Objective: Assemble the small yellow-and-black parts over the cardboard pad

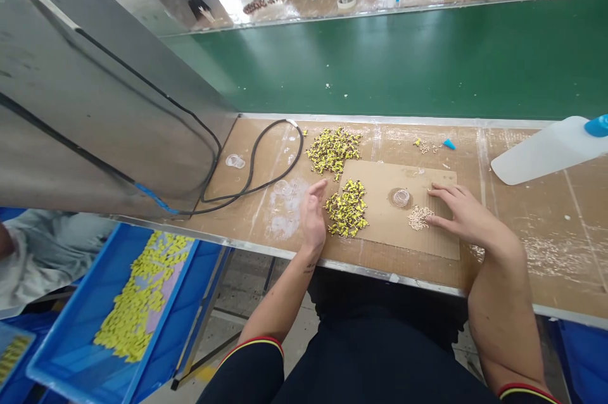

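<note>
My left hand rests on its edge on the bench, fingers stretched out, beside a pile of small yellow-and-dark pieces. A second, similar pile lies just behind that one. On a flat cardboard sheet, my right hand is spread with its thumb at a little heap of tiny pale pieces. Nothing shows in either hand. Between the two hands, a small clear round cup sits on the cardboard.
A black cable loops over the bench at left, near a metal housing. To the right lies a white bottle with a blue cap. Behind runs a green conveyor belt. A blue tray of yellow pieces stands lower left, beside another person's sleeve.
</note>
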A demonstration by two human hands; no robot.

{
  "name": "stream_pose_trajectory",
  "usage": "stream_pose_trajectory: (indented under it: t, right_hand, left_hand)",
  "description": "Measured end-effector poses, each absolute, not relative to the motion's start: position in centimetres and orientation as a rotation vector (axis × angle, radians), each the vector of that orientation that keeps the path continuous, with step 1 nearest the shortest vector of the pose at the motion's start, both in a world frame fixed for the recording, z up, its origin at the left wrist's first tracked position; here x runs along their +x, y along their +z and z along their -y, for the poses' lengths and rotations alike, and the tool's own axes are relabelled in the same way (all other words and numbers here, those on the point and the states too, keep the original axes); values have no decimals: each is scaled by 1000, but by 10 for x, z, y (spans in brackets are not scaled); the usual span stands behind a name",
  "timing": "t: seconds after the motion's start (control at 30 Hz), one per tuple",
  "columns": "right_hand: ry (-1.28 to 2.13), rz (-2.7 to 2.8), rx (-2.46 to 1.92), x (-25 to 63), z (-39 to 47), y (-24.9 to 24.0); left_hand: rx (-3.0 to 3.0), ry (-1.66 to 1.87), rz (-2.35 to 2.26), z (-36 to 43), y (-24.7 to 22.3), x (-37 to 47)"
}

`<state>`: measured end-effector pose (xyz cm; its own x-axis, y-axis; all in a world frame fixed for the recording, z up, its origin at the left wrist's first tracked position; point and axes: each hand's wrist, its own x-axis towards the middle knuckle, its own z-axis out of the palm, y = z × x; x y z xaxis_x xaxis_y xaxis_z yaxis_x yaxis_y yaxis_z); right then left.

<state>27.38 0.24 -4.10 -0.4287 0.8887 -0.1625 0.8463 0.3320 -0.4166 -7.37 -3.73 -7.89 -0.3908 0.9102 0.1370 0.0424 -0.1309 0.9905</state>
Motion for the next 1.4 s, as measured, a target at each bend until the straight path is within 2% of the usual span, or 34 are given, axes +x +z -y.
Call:
stream_pose_trajectory:
  t: [0.13,0.27,0.5,0.77,0.97,1.4]
  right_hand:
    - [687,2487,-1622,273,-2,-41]
    - [672,2485,-1618,273,-3,-42]
    - [682,2501,-1628,272,-3,-39]
    - [690,2494,-1639,272,-3,-39]
    - [696,2495,-1647,272,-3,-37]
    - [686,2492,-1620,272,-3,-39]
  left_hand:
    - [1032,1523,-1563,45,-83,-88]
    - [1036,1377,-1450,48,-80,-95]
    - [886,1338,-1348,46,-71,-94]
    - [883,1478,-1354,45,-75,-89]
    - [973,1395,-1339,37,-77,-79]
    - [757,1526,-1180,37,-68,-62]
